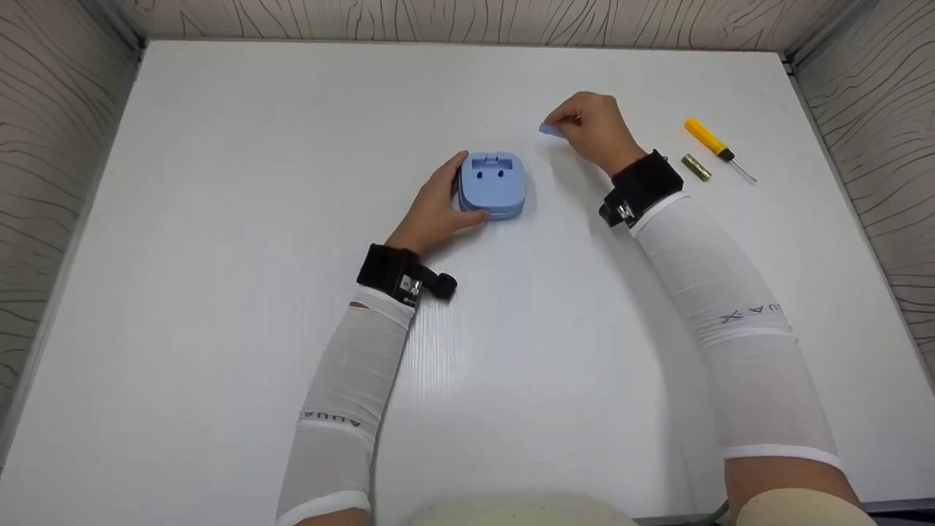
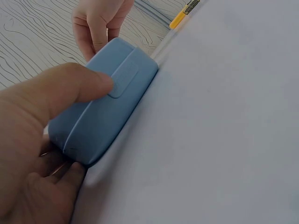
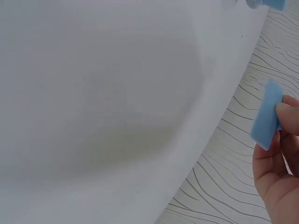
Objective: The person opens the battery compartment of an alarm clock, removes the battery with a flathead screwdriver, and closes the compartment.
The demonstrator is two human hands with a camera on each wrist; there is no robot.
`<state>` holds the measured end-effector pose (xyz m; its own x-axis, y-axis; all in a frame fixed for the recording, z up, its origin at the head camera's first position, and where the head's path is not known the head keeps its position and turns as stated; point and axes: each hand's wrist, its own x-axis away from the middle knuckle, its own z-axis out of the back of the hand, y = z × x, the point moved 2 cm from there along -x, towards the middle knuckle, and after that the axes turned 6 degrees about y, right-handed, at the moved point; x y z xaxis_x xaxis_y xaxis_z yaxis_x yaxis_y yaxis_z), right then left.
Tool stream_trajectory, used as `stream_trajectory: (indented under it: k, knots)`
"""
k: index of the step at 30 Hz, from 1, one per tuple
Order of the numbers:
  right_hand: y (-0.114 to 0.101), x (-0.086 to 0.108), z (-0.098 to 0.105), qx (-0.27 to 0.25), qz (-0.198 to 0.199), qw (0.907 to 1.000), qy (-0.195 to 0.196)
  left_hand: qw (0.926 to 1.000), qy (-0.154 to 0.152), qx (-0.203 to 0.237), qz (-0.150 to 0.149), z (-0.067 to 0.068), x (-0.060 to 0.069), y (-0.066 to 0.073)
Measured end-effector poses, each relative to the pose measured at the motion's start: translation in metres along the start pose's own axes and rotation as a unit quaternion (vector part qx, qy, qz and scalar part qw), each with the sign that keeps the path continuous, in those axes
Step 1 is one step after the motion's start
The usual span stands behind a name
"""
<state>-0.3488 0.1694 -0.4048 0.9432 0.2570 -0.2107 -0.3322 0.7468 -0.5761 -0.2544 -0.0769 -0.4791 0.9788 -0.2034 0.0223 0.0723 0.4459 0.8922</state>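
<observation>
A light blue, rounded square plastic case (image 1: 493, 188) rests on the white table, with a recessed battery compartment uncovered at its far end and two small dark holes below that. My left hand (image 1: 431, 208) grips the case from the left, thumb on its near side and fingers round the far left corner. In the left wrist view, the thumb presses the side of the case (image 2: 117, 102) by a raised tab. Off to the right and farther back, my right hand (image 1: 599, 131) pinches a small blue battery cover (image 3: 267, 114) between thumb and fingers, above the table and apart from the case.
A gold battery (image 1: 696, 167) lies to the right of my right wrist. Beside it is a screwdriver (image 1: 707, 137) with a yellow handle, its metal tip towards the right. Wood-patterned panels (image 1: 438, 20) border the table at the back and sides.
</observation>
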Motion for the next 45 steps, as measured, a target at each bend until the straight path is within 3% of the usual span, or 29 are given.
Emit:
stream_trajectory:
  k: [6, 26, 45]
  knots:
    - [-0.010, -0.001, -0.005, -0.011, -0.001, 0.9999, -0.008, 1.0000, 0.000, 0.000, -0.003, 0.000, 0.000, 0.000]
    - [-0.034, -0.002, -0.019, -0.050, 0.060, 0.9968, -0.019, 1.0000, 0.000, 0.000, -0.005, 0.001, -0.001, 0.000]
    - [-0.047, -0.001, -0.029, -0.075, 0.076, 0.9935, -0.040, 1.0000, -0.001, -0.005, -0.002, 0.001, -0.001, 0.000]
